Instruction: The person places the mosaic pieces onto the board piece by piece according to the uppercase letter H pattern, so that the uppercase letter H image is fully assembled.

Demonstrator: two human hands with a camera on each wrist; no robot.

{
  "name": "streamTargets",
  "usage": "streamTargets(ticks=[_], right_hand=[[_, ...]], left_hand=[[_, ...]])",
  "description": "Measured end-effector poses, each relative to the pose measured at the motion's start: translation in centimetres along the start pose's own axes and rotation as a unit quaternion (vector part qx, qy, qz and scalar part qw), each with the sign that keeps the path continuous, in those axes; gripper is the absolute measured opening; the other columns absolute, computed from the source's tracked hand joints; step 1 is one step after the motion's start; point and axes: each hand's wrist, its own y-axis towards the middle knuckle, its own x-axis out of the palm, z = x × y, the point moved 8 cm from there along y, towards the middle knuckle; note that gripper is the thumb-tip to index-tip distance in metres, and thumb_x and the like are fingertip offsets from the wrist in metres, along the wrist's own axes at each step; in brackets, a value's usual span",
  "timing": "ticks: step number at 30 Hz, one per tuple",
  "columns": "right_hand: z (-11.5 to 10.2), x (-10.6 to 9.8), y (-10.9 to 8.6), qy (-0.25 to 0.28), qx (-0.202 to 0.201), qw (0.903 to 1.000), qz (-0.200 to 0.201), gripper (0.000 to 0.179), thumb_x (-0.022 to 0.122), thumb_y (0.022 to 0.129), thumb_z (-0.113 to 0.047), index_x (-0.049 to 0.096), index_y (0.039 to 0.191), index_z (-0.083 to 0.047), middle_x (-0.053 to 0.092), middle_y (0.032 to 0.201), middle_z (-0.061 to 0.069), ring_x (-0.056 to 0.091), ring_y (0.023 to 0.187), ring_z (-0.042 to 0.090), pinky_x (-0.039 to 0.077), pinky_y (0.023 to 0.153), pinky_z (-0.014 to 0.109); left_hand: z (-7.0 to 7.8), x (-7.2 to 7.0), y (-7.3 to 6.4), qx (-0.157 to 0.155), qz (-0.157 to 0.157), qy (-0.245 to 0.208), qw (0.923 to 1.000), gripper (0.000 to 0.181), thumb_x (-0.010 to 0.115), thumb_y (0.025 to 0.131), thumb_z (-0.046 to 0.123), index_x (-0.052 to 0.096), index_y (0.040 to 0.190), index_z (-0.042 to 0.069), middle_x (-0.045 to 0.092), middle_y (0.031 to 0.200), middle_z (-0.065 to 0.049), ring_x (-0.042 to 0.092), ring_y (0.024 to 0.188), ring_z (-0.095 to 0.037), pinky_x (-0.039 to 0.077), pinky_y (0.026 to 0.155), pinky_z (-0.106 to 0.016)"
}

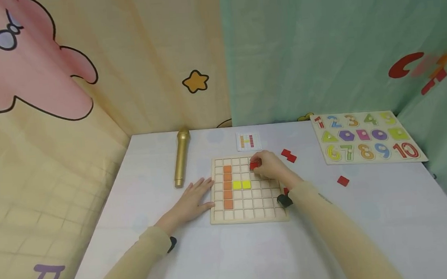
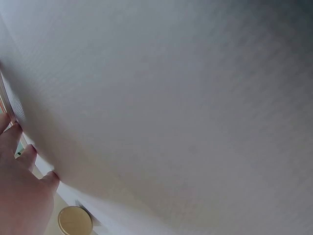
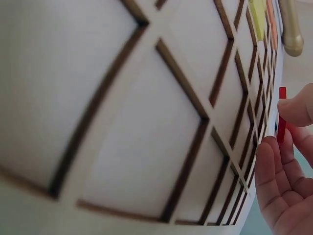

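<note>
A wooden grid board (image 1: 256, 218) lies flat on the table, with a column of orange square tiles (image 1: 227, 186) and two yellow tiles (image 1: 241, 185) set in its squares. My right hand (image 1: 270, 165) is over the board's far right part and pinches a red square tile (image 1: 253, 165) between thumb and fingers. In the right wrist view the red tile (image 3: 282, 115) stands on edge, just off the grid. My left hand (image 1: 192, 201) lies with fingers spread, its fingertips at the board's left edge. The left wrist view shows those fingers (image 2: 28, 155) near the table surface.
A pattern card (image 1: 248, 141) lies behind the board. Loose red tiles (image 1: 288, 155) lie to the right, with another red tile (image 1: 343, 181) farther out. A gold microphone (image 1: 181, 158) lies at left, and a number-and-shape puzzle board (image 1: 369, 139) at the back right.
</note>
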Motion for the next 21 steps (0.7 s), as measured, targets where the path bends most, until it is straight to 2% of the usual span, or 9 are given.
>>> streamTargets(ticks=[3,8,15,21], right_hand=[[0.34,0.72,-0.06,0.001,0.009,0.9999,-0.009,0.033,0.069,0.085,-0.006,0.066,0.119,-0.004,0.061,0.108,0.011,0.053,0.096,0.024,0.051,0.086,0.033],[0.66,1.06,-0.07,-0.004,0.014,0.9999,-0.003,0.032,0.069,0.085,-0.005,0.067,0.116,-0.005,0.061,0.107,0.010,0.053,0.096,0.025,0.052,0.087,0.034],[0.16,0.63,0.08,-0.019,-0.008,0.9998,0.007,0.029,0.068,0.084,-0.003,0.068,0.113,-0.004,0.060,0.103,0.011,0.051,0.092,0.024,0.049,0.082,0.034],[0.30,0.51,0.05,-0.004,-0.013,0.9998,0.013,0.029,0.069,0.086,-0.003,0.068,0.115,-0.005,0.061,0.111,0.012,0.053,0.097,0.025,0.051,0.090,0.038]], left_hand=[[-0.13,0.22,-0.13,-0.002,-0.006,0.004,1.0000,0.075,0.063,0.095,0.040,0.030,0.155,0.011,0.026,0.163,-0.007,0.016,0.153,-0.032,0.009,0.125,-0.055],[-0.05,0.42,-0.23,0.003,-0.007,0.003,1.0000,0.074,0.063,0.095,0.040,0.030,0.155,0.011,0.026,0.163,-0.007,0.016,0.153,-0.032,0.010,0.125,-0.055],[-0.06,0.14,-0.27,-0.001,0.000,0.011,0.9999,0.074,0.062,0.096,0.041,0.030,0.155,0.011,0.025,0.164,-0.007,0.016,0.153,-0.032,0.009,0.125,-0.055],[0.07,-0.05,-0.35,0.001,0.001,0.006,1.0000,0.074,0.062,0.096,0.040,0.030,0.155,0.011,0.025,0.163,-0.008,0.016,0.153,-0.033,0.009,0.124,-0.056]])
